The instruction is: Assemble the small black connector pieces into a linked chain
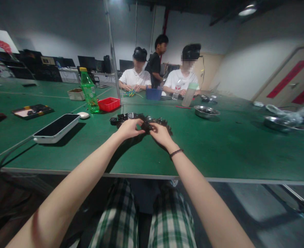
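My left hand [130, 128] and my right hand [161, 133] meet over the middle of the green table [219, 151]. Between their fingertips is a small black part [147, 126], gripped from both sides; its exact kind is too blurred to make out. Just behind the hands lies a row of similar black pieces [158, 120], partly hidden by my fingers. To the left of my left hand, a black block-shaped piece [114, 121] and one with a pale marking [129, 116] lie on the table.
At left are a white-framed device [56, 129] with a cable, a white mouse-shaped object [83, 115] and a black tray [32, 111]. A green bottle [89, 91] stands by a red basket [109, 104]. Metal bowls [206, 112] are at right. Co-workers [138, 77] sit across the table.
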`<state>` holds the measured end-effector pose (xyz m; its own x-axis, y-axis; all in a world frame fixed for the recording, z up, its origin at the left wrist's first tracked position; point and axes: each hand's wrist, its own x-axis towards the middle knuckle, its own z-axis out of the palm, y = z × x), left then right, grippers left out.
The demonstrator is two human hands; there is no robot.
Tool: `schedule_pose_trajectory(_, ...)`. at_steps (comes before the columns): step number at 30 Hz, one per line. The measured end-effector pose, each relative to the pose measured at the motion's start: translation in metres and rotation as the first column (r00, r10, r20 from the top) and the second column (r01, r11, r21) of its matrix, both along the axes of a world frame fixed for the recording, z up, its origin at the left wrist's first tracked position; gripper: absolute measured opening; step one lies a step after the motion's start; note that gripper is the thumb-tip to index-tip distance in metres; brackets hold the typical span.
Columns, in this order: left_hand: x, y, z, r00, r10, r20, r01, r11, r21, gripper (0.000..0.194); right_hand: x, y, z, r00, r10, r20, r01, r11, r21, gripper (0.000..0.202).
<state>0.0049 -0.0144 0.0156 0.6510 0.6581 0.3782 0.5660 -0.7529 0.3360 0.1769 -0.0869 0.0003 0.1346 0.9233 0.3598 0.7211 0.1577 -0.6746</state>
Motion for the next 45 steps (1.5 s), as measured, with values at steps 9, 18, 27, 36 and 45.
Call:
schedule_pose_trajectory(9, 0.0009, 0.0012, -0.0018, 1.0, -0.004, 0.003, 0.004, 1.0, 0.008, 0.04, 0.0024, 0.0004, -0.002, 0.999, 0.03, 0.033, -0.031, 0.999, 0.023, 0.042)
schedule_pose_trajectory(18, 0.0016, 0.0012, -0.0024, 1.0, 0.005, 0.008, -0.005, 1.0, 0.011, 0.04, 0.0035, 0.0008, -0.0034, 0.998, 0.031, 0.054, -0.033, 0.999, 0.032, 0.043)
schedule_pose_trajectory(27, 0.0021, 0.0016, -0.0035, 1.0, 0.005, 0.008, -0.006, 1.0, 0.015, 0.04, 0.0025, 0.0014, -0.0036, 0.999, 0.019, 0.034, -0.019, 1.0, 0.022, 0.042)
schedule_pose_trajectory(36, 0.0031, 0.0017, -0.0041, 1.0, -0.001, -0.004, 0.001, 1.0, 0.026, 0.038, 0.0007, -0.0013, -0.0008, 1.0, 0.01, 0.013, -0.01, 1.0, 0.012, 0.04)
schedule_pose_trajectory(45, 0.0037, -0.0009, -0.002, 1.0, -0.001, -0.005, 0.001, 1.0, 0.006, 0.038, 0.0017, -0.0022, 0.0, 1.0, 0.015, -0.009, -0.015, 1.0, 0.016, 0.032)
